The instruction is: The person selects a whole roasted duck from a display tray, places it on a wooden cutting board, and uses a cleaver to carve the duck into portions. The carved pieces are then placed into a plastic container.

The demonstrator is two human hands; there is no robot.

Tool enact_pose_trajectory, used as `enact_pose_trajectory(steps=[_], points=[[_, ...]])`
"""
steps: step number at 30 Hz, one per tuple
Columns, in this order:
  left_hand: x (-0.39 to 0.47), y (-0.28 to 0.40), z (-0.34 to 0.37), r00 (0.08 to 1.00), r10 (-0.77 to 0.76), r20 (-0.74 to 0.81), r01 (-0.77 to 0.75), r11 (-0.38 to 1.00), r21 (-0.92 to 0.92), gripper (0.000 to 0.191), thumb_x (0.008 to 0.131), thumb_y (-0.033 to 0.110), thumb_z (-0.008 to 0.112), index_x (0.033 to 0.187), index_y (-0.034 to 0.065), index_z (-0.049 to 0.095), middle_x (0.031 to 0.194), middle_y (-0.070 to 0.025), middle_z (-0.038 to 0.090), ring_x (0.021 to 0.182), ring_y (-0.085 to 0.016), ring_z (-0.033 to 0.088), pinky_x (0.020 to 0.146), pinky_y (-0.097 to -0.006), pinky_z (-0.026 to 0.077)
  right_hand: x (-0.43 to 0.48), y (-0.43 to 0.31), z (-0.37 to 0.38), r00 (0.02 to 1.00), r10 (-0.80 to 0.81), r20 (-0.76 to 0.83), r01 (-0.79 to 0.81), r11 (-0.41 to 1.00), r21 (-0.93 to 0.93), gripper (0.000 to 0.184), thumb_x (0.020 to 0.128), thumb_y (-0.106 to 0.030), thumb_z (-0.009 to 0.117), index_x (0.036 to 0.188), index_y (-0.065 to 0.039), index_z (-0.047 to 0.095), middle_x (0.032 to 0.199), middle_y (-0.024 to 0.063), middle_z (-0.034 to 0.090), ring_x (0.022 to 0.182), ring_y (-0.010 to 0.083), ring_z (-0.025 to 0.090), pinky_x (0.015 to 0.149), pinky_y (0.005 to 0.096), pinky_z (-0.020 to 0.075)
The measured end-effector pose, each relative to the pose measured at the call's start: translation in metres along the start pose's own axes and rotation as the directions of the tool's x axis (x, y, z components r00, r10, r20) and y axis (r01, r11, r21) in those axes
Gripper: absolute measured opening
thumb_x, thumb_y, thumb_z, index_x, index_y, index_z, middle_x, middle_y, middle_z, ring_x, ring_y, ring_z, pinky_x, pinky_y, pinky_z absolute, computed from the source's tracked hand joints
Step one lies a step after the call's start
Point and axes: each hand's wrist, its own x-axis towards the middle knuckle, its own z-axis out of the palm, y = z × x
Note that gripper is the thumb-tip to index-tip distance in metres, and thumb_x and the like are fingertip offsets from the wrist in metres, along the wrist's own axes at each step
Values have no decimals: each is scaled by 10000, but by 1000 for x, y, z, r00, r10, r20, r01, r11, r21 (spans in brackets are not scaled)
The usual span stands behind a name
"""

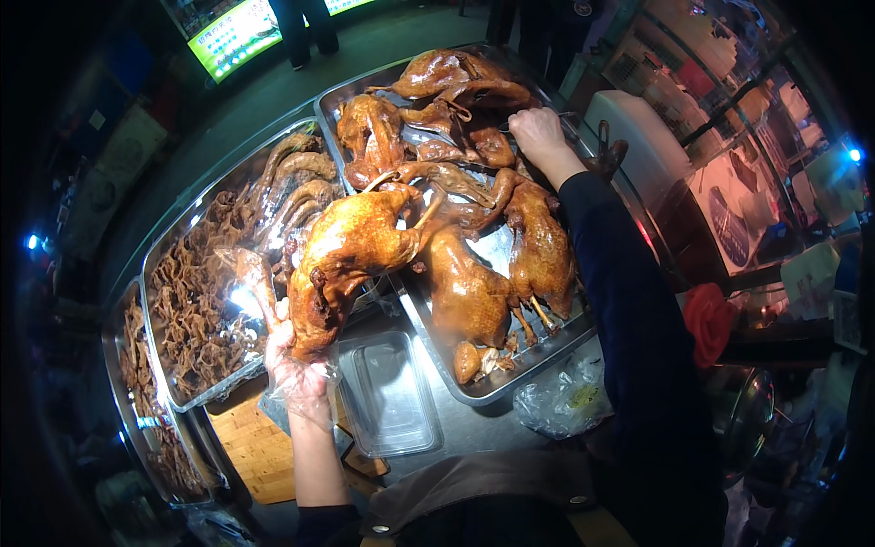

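My left hand [299, 372], in a thin clear plastic glove, grips a whole glossy roast duck [355, 239] by its lower end and holds it up over the gap between two trays. My bare right hand [539, 137] is closed at the far right edge of a metal tray [492, 396]; a thin metal piece shows beside its fingers, perhaps a hook or handle. In that tray lie more roast ducks, among them one at the near side [465, 290] and one at the right [540, 239]. Necks and cut pieces lie between them.
A tray of small browned meat pieces [198, 301], partly under clear film, is at the left, with a narrower tray [171, 458] beyond. In front are a clear plastic container [389, 396], a wooden board [249, 444] and a plastic bag [564, 400]. People's legs [304, 31] show across the counter.
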Motion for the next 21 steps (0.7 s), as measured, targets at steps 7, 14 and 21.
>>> enact_pose_trajectory(steps=[7, 14, 21], points=[[1, 0, -2, 1000, -21, 15, 21, 1000, 10, 439, 787, 75, 556, 1221, 28, 510, 1150, -135, 615, 1044, -283, 619, 868, -426, 537, 1, 0, 0, 999, -34, 23, 35, 999, -19, 112, 770, -96, 564, 734, -85, 669, 765, 91, 678, 781, 251, 674, 697, 379, 509], [-2, -2, 6, 999, 42, 31, -43, 998, 45, 429, 781, 68, 558, 1205, 21, 518, 1132, -126, 622, 1027, -277, 622, 876, -419, 527, -1, 1, 0, 999, 33, 11, -32, 999, -19, 118, 781, -95, 549, 766, -84, 665, 795, 86, 679, 798, 249, 671, 699, 380, 512], [-4, -1, 8, 999, 21, 32, -22, 999, 31, 443, 782, 64, 548, 1222, 19, 509, 1135, -134, 619, 1035, -285, 621, 879, -418, 534, 1, 3, 5, 999, 35, -3, -35, 999, 22, 122, 787, -96, 535, 770, -78, 654, 793, 100, 679, 777, 267, 677, 675, 385, 528]])
